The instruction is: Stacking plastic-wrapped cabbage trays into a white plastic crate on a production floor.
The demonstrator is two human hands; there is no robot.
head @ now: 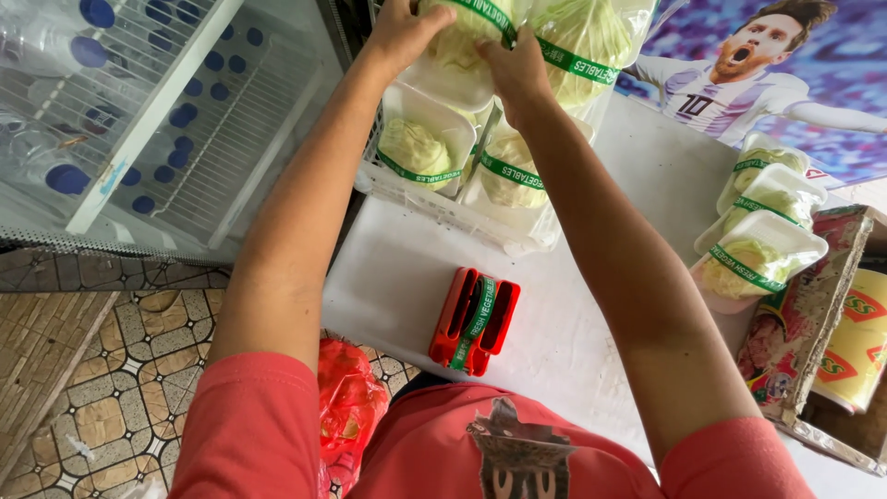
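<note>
Both my hands reach to the far edge of a white table (397, 277). My left hand (402, 32) and my right hand (513, 65) grip a wrapped white tray of cabbage (462, 46) banded with green tape, held over a white basket (434, 208). The basket holds more wrapped cabbage trays (416, 148). A red tape dispenser (474, 321) with green tape lies on the table just in front of me.
Three wrapped cabbage trays (762, 245) are stacked at the right. A cardboard box (822, 323) with yellow rolls stands at the right edge. A glass-door fridge with bottles (139, 111) is at the left. A red plastic bag (346, 407) hangs over the tiled floor (92, 397).
</note>
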